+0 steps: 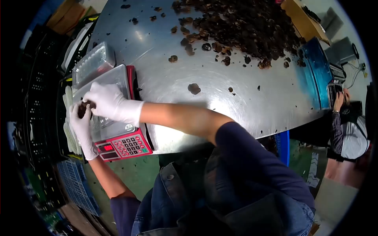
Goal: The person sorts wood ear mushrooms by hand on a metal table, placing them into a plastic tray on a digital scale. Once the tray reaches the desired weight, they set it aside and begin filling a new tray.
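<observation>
My left hand (81, 125), in a white glove, is closed around some dark brown dried pieces (84, 109) that look like wood ear mushroom. My right hand (107, 100), also gloved, pinches the same dark clump from the other side. Both hands are over a red electronic scale (128, 146) with a keypad and a lit red display. A clear plastic tray (104, 122) rests on the scale's pan, partly covered by my hands and wrists. Beyond the scale stand clear plastic boxes (94, 63).
A large heap of dark dried pieces (244, 27) covers the far side of the metal table (173, 86), with loose bits scattered nearer. Pale gloves (70, 126) lie left of the scale. Dark crates (37, 102) stand further left. Another person (350, 135) works at the right.
</observation>
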{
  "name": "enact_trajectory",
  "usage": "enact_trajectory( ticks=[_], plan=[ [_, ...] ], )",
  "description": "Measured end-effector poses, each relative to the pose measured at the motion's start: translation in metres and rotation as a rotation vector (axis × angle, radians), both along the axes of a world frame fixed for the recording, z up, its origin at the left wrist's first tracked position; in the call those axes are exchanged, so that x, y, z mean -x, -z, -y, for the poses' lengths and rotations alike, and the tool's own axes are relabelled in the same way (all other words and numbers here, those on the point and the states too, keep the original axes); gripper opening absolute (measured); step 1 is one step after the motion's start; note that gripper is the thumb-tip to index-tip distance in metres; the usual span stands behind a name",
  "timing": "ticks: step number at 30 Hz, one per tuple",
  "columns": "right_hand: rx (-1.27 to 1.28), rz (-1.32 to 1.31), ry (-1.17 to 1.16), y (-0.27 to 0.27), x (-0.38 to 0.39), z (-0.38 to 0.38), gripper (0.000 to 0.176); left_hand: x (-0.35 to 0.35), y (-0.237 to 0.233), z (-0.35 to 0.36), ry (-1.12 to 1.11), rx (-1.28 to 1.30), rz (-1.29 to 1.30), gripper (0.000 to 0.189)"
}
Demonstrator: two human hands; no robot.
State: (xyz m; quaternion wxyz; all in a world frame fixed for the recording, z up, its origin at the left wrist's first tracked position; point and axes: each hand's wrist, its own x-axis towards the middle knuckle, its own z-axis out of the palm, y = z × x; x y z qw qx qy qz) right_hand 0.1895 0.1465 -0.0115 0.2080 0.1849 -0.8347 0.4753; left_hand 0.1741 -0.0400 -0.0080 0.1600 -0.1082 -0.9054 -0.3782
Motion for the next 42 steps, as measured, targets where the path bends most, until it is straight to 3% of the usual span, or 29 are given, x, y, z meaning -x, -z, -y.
enact_trajectory(
  ticks=[2,4,6,9,12,16,18,19,22,24,26,28,30,32,34,36,38,39,42],
  plan=[
    [-0.262,0.056,0.042,0.005,0.011,0.024,0.048,0.015,0.015,0.029,0.058,0.144,0.051,0.032],
    [-0.271,0.127,-0.049,-0.004,-0.005,0.009,0.079,0.008,0.014,0.025,0.045,0.203,0.066,0.042],
    [-0.320,-0.109,0.106,-0.005,-0.028,-0.021,0.076,0.008,0.016,0.031,0.125,0.186,0.124,0.055],
    [-0.405,0.083,0.120,0.015,-0.055,-0.105,0.059,-0.001,0.016,0.030,0.093,0.200,0.125,0.063],
    [-0.523,0.282,0.344,0.060,-0.094,-0.177,0.058,-0.011,0.010,0.026,0.061,0.290,0.049,0.068],
    [-0.659,0.350,0.405,0.101,-0.124,-0.209,0.037,-0.023,0.000,0.020,-0.038,0.400,-0.050,0.074],
    [-0.248,0.461,0.332,0.107,-0.120,-0.209,0.022,-0.039,-0.009,0.006,-0.071,0.361,-0.075,0.068],
    [-0.247,0.454,0.332,0.093,-0.113,-0.202,0.022,-0.044,-0.015,-0.003,-0.096,0.321,-0.125,0.065],
    [0.390,0.260,0.082,0.031,-0.075,-0.142,0.019,-0.061,-0.021,-0.037,-0.021,0.061,-0.179,0.049],
    [0.387,0.066,0.012,0.002,-0.039,-0.089,0.021,-0.066,-0.019,-0.058,-0.016,-0.305,-0.066,0.042],
    [0.134,-0.006,-0.005,-0.021,-0.009,-0.039,0.028,-0.056,-0.014,-0.059,-0.070,-0.215,-0.210,0.040],
    [-0.099,-0.030,0.058,-0.024,0.005,-0.008,0.038,-0.041,-0.002,-0.054,-0.143,-0.487,-0.123,0.041],
    [-0.030,-0.013,0.040,-0.015,0.009,-0.014,0.043,-0.029,0.012,-0.039,-0.137,-0.496,-0.123,0.042],
    [-0.096,-0.023,0.196,-0.005,0.009,-0.046,0.042,-0.029,0.018,-0.035,-0.204,-0.252,-0.200,0.042],
    [-0.309,-0.089,0.446,0.025,0.034,-0.090,0.041,-0.042,0.011,-0.049,-0.218,-0.219,-0.220,0.040],
    [-0.364,-0.014,0.552,0.061,0.054,-0.144,0.045,-0.055,-0.003,-0.076,-0.227,-0.158,-0.280,0.038],
    [-0.574,0.068,0.691,0.103,0.063,-0.190,0.047,-0.076,-0.015,-0.129,-0.142,-0.363,-0.255,0.035],
    [-0.678,0.137,0.698,0.112,0.060,-0.211,0.047,-0.077,-0.008,-0.133,-0.057,-0.142,-0.332,0.032],
    [-0.887,0.268,0.775,0.127,0.046,-0.280,0.043,-0.106,-0.009,-0.195,0.225,0.048,-0.268,0.038]
  ],
)
